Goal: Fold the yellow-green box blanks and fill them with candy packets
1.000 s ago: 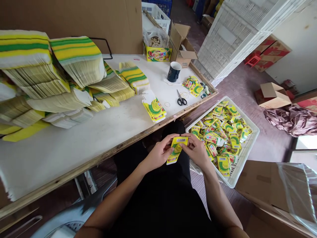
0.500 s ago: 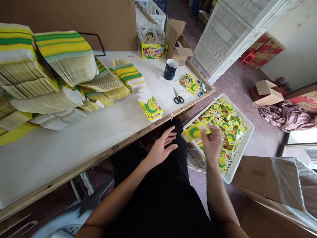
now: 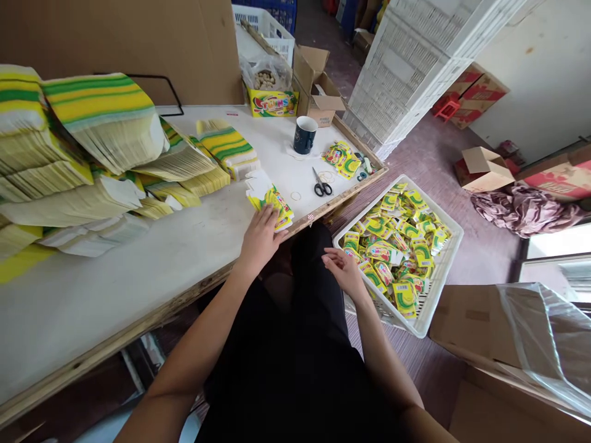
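Note:
My left hand lies on a small stack of flat yellow-green box blanks near the white table's front edge, fingers spread on the stack. My right hand hovers empty above my lap, fingers loosely apart, beside the white plastic crate. The crate holds several folded yellow-green small boxes.
Big piles of flat yellow-green blanks fill the table's left. A dark mug, scissors, rubber bands, a few folded boxes and a candy carton sit at its far right. Stacked white crates and cardboard boxes stand around.
The right hand dropped the folded box into the crate and came back empty toward the lap. The left hand moved from the lap up onto the stack of blanks on the table.

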Tool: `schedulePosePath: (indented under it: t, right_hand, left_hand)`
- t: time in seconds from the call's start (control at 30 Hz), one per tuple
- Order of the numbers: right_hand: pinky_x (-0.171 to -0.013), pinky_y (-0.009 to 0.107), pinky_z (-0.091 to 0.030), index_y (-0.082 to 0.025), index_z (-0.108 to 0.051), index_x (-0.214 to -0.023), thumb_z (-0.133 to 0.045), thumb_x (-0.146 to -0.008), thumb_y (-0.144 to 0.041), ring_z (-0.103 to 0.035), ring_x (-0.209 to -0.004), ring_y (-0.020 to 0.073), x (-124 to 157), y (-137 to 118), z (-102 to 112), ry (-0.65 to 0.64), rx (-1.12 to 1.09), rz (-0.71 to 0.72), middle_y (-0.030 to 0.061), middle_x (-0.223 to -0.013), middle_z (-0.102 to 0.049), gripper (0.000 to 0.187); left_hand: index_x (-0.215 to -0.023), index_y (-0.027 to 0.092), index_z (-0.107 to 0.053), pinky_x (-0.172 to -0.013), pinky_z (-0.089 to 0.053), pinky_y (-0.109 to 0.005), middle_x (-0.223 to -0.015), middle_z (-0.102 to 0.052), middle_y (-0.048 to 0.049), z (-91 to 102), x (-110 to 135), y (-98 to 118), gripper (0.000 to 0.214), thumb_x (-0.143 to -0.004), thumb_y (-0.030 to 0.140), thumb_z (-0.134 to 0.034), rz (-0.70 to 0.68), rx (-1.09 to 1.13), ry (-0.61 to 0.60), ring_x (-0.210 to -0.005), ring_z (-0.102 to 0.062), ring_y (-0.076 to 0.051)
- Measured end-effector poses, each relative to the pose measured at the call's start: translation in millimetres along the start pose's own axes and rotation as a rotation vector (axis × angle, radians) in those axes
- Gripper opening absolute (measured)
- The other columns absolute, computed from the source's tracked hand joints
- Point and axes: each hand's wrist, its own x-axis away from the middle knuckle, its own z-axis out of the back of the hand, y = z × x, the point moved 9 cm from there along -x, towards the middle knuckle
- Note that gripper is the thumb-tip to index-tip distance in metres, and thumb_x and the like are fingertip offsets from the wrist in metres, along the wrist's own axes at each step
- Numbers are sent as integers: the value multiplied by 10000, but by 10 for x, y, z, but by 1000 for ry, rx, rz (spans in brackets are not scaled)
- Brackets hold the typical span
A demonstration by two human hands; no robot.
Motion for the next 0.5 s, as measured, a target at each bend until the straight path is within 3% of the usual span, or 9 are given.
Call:
schedulePosePath:
  t: [0.17,0.3,0.33,0.43,0.5]
  right_hand:
    - [-738,320,-517,-168,-687,-1085,-743,-754,-594,-607,-744,148,-36,-229,-216,-63,-43,50,74,-928,-715,543]
    - [-650,284,-472,-162,-691,-1090,-617,-846,-686,-599,-730,146,-6,-431,-328,-89,-242,56,98,-938,-714,583]
    - [-598,267,-437,-158,-693,-1080,-600,-854,-698,-577,-694,137,1,-469,-342,-90,-315,41,92,-904,-703,592]
    - [-494,233,-311,-154,-694,-1010,-717,-775,-645,-439,-562,87,17,-518,-286,-30,-438,-18,33,-773,-630,544]
    - [-502,228,-316,-155,-686,-973,-803,-700,-562,-408,-554,77,40,-522,-190,35,-429,-27,16,-759,-617,504]
  left_hand:
    - [-1212,168,-701,-1139,-484,-524,-1351,-652,-141,176,74,-17,357,-959,348,-526,35,58,58,-1322,-583,-317]
    - [-1177,206,-721,-1079,-552,-416,-1230,-727,-76,519,327,295,308,-981,280,-496,-92,189,317,-1193,-675,-231]
    - [-1198,221,-711,-1104,-538,-399,-1252,-718,-60,521,414,448,309,-976,237,-498,-185,222,316,-1224,-658,-214]
    - [-1264,263,-675,-1124,-530,-347,-1297,-695,-29,291,699,919,373,-944,135,-533,-473,303,114,-1249,-642,-179]
    - [-1342,291,-616,-1174,-490,-353,-1324,-681,-27,154,854,1079,460,-927,101,-559,-548,381,20,-1289,-614,-174]
